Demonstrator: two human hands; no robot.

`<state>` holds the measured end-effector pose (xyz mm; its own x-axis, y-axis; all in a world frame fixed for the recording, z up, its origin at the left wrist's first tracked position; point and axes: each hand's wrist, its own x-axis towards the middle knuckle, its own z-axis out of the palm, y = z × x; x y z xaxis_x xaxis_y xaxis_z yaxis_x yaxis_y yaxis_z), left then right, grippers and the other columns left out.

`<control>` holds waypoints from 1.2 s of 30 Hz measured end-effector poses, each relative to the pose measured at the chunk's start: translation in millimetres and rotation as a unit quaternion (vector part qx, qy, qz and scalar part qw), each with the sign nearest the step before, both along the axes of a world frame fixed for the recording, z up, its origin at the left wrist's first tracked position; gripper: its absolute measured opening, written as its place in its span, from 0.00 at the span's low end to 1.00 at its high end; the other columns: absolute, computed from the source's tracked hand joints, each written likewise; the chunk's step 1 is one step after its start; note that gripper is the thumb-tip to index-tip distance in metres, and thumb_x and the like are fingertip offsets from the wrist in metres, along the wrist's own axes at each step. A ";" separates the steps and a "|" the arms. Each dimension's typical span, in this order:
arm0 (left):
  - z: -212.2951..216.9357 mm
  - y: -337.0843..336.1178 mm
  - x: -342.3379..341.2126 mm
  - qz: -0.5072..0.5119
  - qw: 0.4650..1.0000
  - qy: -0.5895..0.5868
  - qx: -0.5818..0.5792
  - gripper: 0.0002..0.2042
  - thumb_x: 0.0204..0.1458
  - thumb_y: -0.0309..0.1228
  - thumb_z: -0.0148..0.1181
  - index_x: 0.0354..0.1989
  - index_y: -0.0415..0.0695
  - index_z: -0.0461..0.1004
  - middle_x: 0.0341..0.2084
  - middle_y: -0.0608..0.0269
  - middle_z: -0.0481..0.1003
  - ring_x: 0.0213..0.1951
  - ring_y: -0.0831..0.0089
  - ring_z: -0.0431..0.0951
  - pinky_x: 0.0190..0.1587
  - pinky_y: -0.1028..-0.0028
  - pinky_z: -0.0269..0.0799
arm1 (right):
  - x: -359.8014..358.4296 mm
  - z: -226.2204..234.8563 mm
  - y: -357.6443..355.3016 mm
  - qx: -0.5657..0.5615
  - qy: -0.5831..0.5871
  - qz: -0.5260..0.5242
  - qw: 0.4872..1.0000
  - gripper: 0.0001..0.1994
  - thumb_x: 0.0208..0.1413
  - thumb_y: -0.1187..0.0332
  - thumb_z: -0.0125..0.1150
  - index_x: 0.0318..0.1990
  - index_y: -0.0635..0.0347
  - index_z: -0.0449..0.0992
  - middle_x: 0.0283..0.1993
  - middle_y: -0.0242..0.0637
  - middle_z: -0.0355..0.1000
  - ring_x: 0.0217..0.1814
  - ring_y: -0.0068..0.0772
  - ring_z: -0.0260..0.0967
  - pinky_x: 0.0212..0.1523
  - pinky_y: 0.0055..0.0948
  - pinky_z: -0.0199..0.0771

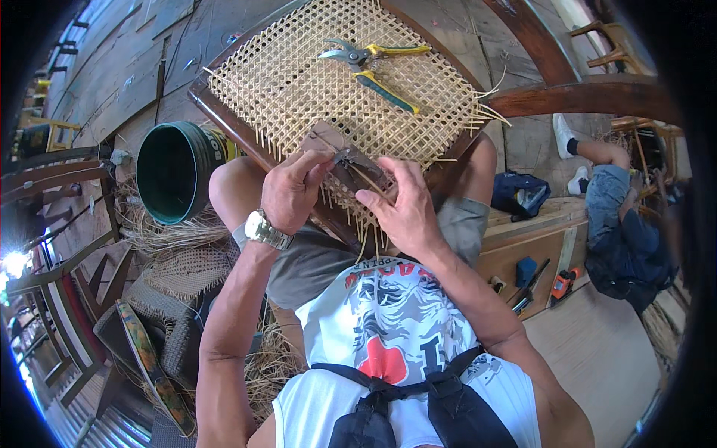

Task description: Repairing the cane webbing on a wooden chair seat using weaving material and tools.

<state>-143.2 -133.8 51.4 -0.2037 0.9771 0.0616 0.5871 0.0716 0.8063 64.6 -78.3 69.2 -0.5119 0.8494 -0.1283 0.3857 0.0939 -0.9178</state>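
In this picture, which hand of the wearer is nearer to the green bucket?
Left. The left hand is to the right of the green bucket; the right hand is farther right, beyond the left hand.

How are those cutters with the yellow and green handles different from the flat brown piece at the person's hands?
The cutters have metal blades and two spread handles; the brown piece is flat and plain. The cutters lie untouched, while the left hand and right hand are at the brown piece, partly covering it. Both appear over the woven seat in this view.
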 end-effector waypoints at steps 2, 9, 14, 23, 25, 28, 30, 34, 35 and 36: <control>1.4 -1.9 3.1 0.010 0.999 0.040 -0.011 0.07 0.58 0.28 0.61 0.43 0.46 0.79 0.34 0.56 0.80 0.32 0.56 0.81 0.33 0.64 0.75 | 2.6 -2.3 -5.0 0.159 -0.073 -0.038 0.984 0.16 0.58 0.65 0.66 0.49 0.61 0.72 0.43 0.48 0.70 0.45 0.50 0.73 0.43 0.43 0.73; -6.5 -1.0 6.1 0.054 0.998 -0.024 -0.015 0.07 0.57 0.29 0.63 0.43 0.47 0.80 0.31 0.54 0.80 0.31 0.57 0.81 0.31 0.66 0.75 | 2.2 -14.5 -5.4 0.055 -0.093 -0.007 0.994 0.09 0.61 0.64 0.61 0.36 0.60 0.75 0.26 0.40 0.72 0.29 0.44 0.74 0.33 0.42 0.73; -10.5 -2.9 2.0 0.066 0.991 -0.114 -0.021 0.09 0.58 0.27 0.64 0.46 0.44 0.80 0.27 0.63 0.79 0.28 0.76 0.77 0.31 0.75 0.72 | -0.6 -16.4 -6.9 0.067 -0.046 -0.023 0.996 0.10 0.62 0.65 0.60 0.34 0.63 0.74 0.24 0.41 0.74 0.25 0.38 0.73 0.29 0.36 0.72; -5.7 -6.3 2.1 0.066 0.989 -0.129 -0.036 0.10 0.57 0.27 0.65 0.46 0.44 0.80 0.29 0.57 0.81 0.29 0.74 0.80 0.32 0.73 0.73 | -4.4 -13.4 -3.9 -0.044 -0.044 -0.051 0.997 0.10 0.61 0.66 0.62 0.31 0.62 0.73 0.24 0.41 0.72 0.24 0.40 0.72 0.28 0.37 0.70; -5.4 -6.0 4.7 0.058 0.993 -0.105 -0.012 0.09 0.56 0.26 0.65 0.46 0.44 0.80 0.31 0.56 0.81 0.29 0.70 0.81 0.31 0.72 0.74 | -6.5 -13.4 -4.0 0.036 -0.049 -0.034 0.998 0.09 0.60 0.68 0.61 0.31 0.62 0.73 0.25 0.41 0.72 0.25 0.42 0.73 0.28 0.38 0.71; -4.7 -5.8 8.2 0.048 0.998 -0.044 0.002 0.07 0.57 0.27 0.62 0.43 0.47 0.79 0.30 0.54 0.80 0.30 0.58 0.81 0.30 0.65 0.74 | -7.2 -14.2 -4.5 0.185 -0.103 0.009 0.977 0.05 0.59 0.71 0.60 0.32 0.60 0.72 0.28 0.41 0.72 0.28 0.46 0.73 0.28 0.40 0.72; -4.1 -5.5 10.0 0.049 0.995 0.083 -0.010 0.04 0.60 0.29 0.57 0.41 0.50 0.76 0.28 0.55 0.77 0.30 0.51 0.79 0.30 0.59 0.74 | -2.5 -15.0 -3.9 0.253 -0.147 0.035 0.956 0.03 0.58 0.73 0.59 0.33 0.58 0.72 0.29 0.41 0.71 0.30 0.48 0.74 0.28 0.41 0.73; -3.6 -4.8 11.4 0.049 0.995 0.090 0.011 0.04 0.61 0.30 0.54 0.40 0.53 0.74 0.26 0.56 0.75 0.29 0.51 0.78 0.29 0.56 0.73 | 33.5 -14.2 -4.8 0.280 -0.150 0.091 0.944 0.04 0.54 0.77 0.60 0.34 0.59 0.71 0.30 0.44 0.70 0.31 0.50 0.73 0.30 0.44 0.73; -4.0 -4.8 11.4 0.045 0.994 0.101 0.004 0.04 0.61 0.30 0.53 0.40 0.52 0.74 0.27 0.56 0.75 0.29 0.51 0.78 0.29 0.56 0.73 | 50.0 -12.5 -7.2 0.265 -0.152 0.109 0.946 0.04 0.53 0.77 0.60 0.33 0.59 0.72 0.31 0.43 0.70 0.31 0.49 0.73 0.31 0.43 0.74; -4.6 -4.8 11.2 0.043 0.993 0.112 -0.005 0.03 0.61 0.30 0.53 0.40 0.52 0.74 0.27 0.56 0.76 0.30 0.51 0.78 0.29 0.55 0.73 | 69.8 -9.2 -11.3 0.264 -0.165 0.112 0.944 0.03 0.53 0.78 0.60 0.33 0.59 0.74 0.31 0.43 0.71 0.32 0.50 0.74 0.31 0.43 0.74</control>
<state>-132.1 -138.7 46.8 -0.2684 0.9576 0.1051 0.7424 0.1361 0.6560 134.4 -89.6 60.0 -0.6930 0.7141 0.0987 0.5580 0.6180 -0.5538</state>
